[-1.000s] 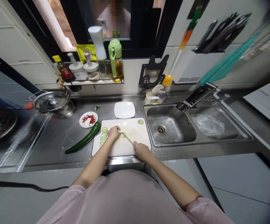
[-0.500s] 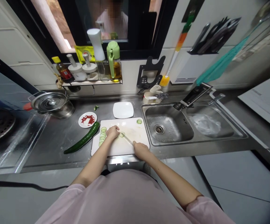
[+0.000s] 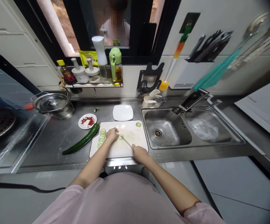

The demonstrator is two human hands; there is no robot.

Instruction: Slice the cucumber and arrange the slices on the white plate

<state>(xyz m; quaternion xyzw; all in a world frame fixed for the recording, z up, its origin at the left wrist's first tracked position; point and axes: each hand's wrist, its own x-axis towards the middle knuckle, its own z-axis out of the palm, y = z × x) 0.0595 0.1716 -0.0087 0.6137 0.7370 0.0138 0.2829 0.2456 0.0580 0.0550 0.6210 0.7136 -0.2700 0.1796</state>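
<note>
A white cutting board [image 3: 116, 153] lies on the counter in front of me. My right hand [image 3: 140, 153] is closed around the handle of a knife [image 3: 127, 143], its blade pointing up and left to a thin cucumber slice [image 3: 121, 137] on the board. Just left of that slice my left hand [image 3: 112, 134] rests on the board with fingers curled together; anything inside them is hidden. Several cucumber slices [image 3: 101, 140] overlap in a column along the board's left side. One more small cucumber piece [image 3: 138, 124] sits at the upper right corner.
A whole cucumber [image 3: 81, 142] touches or nearly touches the board's left edge. Behind it are a plate of chopped red pieces [image 3: 81, 125] and a white square plate [image 3: 123, 112]. A lidded pot [image 3: 63, 113] stands left; a double sink [image 3: 169, 143] is right.
The view has tilted slightly upward, so the wall things appear lower. Both hands, the knife and the slice stay almost in the same places on the board.
</note>
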